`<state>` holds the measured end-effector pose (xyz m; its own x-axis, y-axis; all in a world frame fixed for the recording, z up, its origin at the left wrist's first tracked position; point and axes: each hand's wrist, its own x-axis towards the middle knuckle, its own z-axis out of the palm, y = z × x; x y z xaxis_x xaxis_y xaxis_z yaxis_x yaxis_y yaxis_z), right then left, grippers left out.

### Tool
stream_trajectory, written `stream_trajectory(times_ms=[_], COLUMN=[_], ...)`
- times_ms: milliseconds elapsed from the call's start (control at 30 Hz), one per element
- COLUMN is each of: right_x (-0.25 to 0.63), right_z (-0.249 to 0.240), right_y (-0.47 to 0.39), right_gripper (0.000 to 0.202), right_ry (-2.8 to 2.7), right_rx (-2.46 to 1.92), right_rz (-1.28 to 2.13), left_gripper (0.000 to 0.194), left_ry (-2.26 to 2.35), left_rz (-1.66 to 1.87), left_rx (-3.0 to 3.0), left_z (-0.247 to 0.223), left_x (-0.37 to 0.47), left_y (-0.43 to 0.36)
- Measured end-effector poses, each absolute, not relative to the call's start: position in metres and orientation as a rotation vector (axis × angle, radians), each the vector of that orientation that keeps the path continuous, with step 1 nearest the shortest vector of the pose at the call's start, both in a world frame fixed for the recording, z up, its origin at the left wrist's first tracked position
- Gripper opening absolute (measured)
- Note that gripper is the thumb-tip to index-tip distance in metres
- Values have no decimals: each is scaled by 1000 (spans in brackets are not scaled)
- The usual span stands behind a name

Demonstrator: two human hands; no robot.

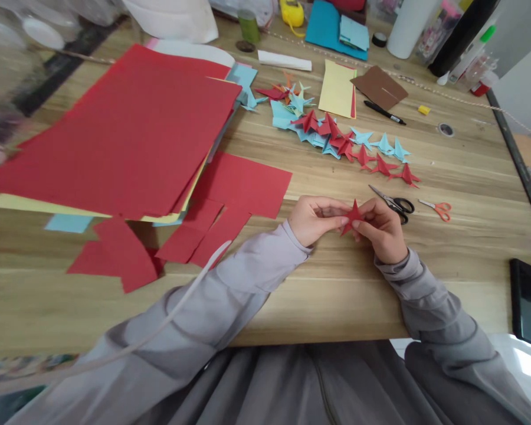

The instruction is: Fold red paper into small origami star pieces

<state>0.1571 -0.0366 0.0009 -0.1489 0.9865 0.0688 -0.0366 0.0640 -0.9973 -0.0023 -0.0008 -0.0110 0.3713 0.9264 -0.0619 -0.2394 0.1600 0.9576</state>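
Red paper sheets [128,130], broadly stacked, lay left of the left hand [310,220], whose thumb and fingers pinched a small red paper star [354,212] above the wooden tabletop [331,307]. The right hand [384,231] pinched the star's right side between thumb and fingers, near black-handled metal scissors [390,199]; uneven pulling could have torn the narrow points.

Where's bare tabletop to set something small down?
Bare wood: between the sleeves, nearer than the left hand and right hand; also between the orange scissors and the phone. Crowded: left, under red sheets and scraps; beyond the hands, with black scissors and red folded shapes.
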Motion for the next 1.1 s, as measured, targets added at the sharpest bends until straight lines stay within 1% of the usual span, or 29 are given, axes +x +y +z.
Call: stream_trajectory(times_ms=[233, 367, 567, 867, 1100], right_x=[154, 155, 159, 156, 155], right_z=[3, 0, -5, 1, 2], right_y=[-41, -41, -37, -38, -41], right_gripper=[15, 11, 14, 21, 10], right_ry=[-1326, -1316, -1287, -1326, -1331], right_rx=[-1025, -1032, -1035, -1094, -1068], right_rz=[1188, 1152, 1190, 1212, 1161], left_gripper=[19, 21, 29, 19, 11], left_ry=[720, 697, 739, 766, 720], left_rz=[959, 947, 989, 972, 1000], left_rx=[971, 937, 948, 1006, 1014], left_z=[-13, -14, -14, -13, -12], left_x=[-2, -2, 1, -1, -2], left_y=[0, 0, -2, -3, -3])
